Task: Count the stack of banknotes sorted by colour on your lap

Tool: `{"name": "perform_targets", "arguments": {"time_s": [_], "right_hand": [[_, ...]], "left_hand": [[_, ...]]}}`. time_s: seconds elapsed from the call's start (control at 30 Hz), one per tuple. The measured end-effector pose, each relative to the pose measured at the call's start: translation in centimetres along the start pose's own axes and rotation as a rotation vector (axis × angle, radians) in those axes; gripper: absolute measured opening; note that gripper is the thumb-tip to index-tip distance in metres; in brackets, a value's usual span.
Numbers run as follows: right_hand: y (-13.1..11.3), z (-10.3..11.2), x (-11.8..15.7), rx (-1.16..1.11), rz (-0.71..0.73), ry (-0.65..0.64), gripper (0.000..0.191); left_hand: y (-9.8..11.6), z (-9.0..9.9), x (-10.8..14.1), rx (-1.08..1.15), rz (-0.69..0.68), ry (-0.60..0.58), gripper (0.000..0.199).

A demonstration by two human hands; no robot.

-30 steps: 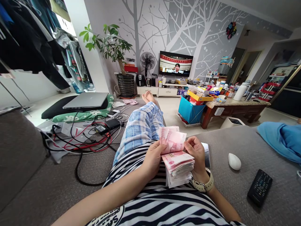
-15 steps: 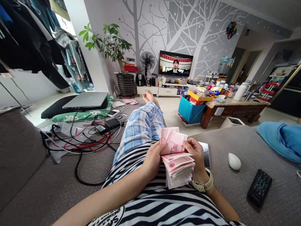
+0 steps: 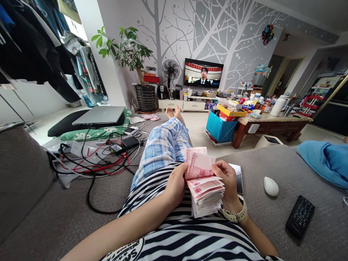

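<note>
A folded wad of pink banknotes lies fanned over my lap, its lower ends stacked thick. My left hand is closed around the left side of the wad, thumb at the edge of an upright note. At that note's right edge, the thumb and fingers of my right hand pinch the paper. Most of the fingers behind the notes are hidden. A pale watch circles my right wrist. Just beyond my right hand, a phone lies partly covered on the sofa.
On the sofa to the right are a white mouse, a black remote and blue cloth. Tangled cables and a laptop occupy the left. A cluttered low table stands ahead, beside a blue box.
My left thumb has drawn back to the left off the front of the upright note, which now shows flatter. My right fingers have shifted slightly. The feet have moved a little right.
</note>
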State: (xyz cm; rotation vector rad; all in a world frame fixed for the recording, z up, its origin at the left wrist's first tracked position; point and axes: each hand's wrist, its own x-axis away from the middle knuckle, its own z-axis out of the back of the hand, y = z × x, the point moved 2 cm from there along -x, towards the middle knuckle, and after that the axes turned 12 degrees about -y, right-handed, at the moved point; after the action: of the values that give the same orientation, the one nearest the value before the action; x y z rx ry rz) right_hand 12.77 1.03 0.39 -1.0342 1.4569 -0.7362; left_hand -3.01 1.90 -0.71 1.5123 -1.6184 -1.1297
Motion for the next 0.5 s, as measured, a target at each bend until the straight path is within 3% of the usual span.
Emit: {"name": "perform_targets", "arguments": {"time_s": [0.5], "right_hand": [[-0.08,-0.09,0.23,0.003,-0.013,-0.052,0.022]], "left_hand": [[0.55,-0.35,0.04,-0.018,-0.009,-0.090,0.017]]}}
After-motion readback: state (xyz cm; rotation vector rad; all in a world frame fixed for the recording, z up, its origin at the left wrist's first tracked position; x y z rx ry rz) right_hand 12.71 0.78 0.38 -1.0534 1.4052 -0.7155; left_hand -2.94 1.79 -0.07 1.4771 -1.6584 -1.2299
